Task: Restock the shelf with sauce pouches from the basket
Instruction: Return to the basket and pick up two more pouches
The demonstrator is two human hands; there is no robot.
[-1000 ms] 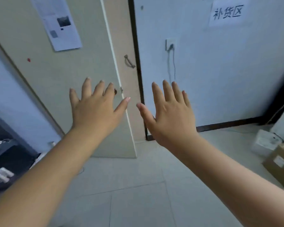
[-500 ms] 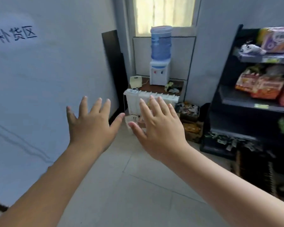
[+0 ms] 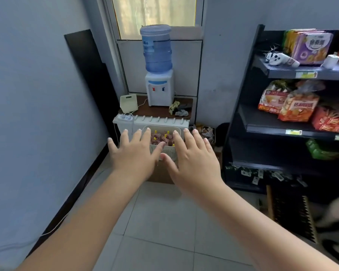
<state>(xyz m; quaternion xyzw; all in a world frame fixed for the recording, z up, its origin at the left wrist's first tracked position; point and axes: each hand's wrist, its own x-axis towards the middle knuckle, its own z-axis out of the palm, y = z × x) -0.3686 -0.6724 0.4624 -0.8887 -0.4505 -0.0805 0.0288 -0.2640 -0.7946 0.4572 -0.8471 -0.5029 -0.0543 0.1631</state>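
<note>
The left hand (image 3: 134,153) and right hand (image 3: 194,159) are stretched out, fingers (image 3: 200,137) straight, nothing grasped; the sauce pouches (image 3: 161,138) are kept in the basket (image 3: 169,152) beyond them, left of the shelf (image 3: 262,122). Pouches may be spilled if the basket is lifted by one side only. Unlike half a second ago, the basket is now seen between the hands.

Only 1 view is given, taken from the head and aimed forward and slightly down into a room corner. The water dispenser (image 3: 159,89) is framed above centre, well away. The left hand (image 3: 134,156) and right hand (image 3: 194,160) are seen close, below it; the shelf (image 3: 266,131) is caught right of it, bowed by the wide lens.
</note>
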